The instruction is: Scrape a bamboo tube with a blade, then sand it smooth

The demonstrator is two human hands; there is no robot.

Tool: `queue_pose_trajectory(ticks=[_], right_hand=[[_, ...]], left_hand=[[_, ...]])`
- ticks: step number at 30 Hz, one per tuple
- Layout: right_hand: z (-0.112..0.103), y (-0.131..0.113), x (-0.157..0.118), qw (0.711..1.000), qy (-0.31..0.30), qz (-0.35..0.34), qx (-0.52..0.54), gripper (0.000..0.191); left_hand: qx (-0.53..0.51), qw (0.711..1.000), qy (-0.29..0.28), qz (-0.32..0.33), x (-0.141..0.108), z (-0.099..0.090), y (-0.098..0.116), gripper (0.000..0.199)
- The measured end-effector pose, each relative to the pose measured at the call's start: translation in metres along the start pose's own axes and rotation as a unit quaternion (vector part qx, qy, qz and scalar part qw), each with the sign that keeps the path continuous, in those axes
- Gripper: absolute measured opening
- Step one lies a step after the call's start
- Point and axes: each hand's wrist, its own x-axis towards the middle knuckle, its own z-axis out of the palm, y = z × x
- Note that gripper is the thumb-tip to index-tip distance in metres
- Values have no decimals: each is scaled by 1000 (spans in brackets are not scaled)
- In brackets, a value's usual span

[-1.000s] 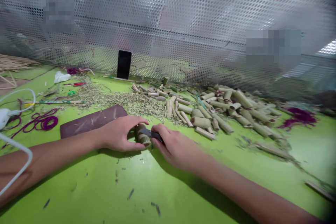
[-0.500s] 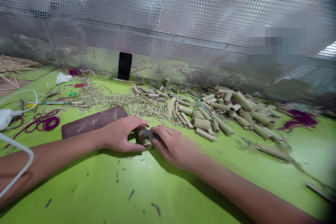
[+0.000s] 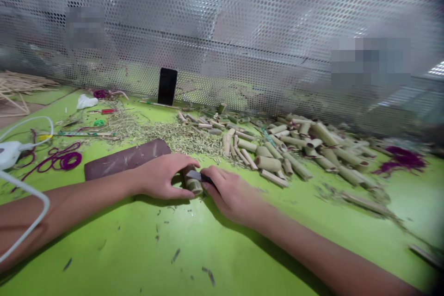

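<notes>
A short bamboo tube (image 3: pixel 195 187) lies on the green table between my hands. My left hand (image 3: pixel 168 175) curves around it from the left, fingers at its far end and thumb at its near end. Gripped in my right hand (image 3: pixel 231 194) is a small knife (image 3: pixel 194 175) with a dark handle. Its grey blade points left and rests across the tube, or very close over it. My right fingers are closed on the handle and hide most of it.
Behind my left hand lies a brown block (image 3: pixel 128 159). Bamboo shavings (image 3: pixel 183 136) and a heap of cut bamboo tubes (image 3: pixel 294 143) spread across the table's back. A phone (image 3: pixel 168 86) leans against the perforated metal screen (image 3: pixel 208 23). A white cable (image 3: pixel 41 203) loops over my left forearm.
The view has shifted slightly, moving everything a little to the right. The knife blade has tilted a bit over the bamboo tube; both hands keep nearly the same grip.
</notes>
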Motion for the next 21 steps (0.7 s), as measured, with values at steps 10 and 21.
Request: queue_pose_trajectory(ticks=[10, 21], right_hand=[[2, 2, -2, 1000, 16, -14, -11, 21], [-1, 2, -2, 998, 27, -33, -53, 24]], left_hand=[[2, 1000, -4, 9, 1, 0, 0, 58], [-9, 1000, -5, -16, 0, 3, 0, 59]])
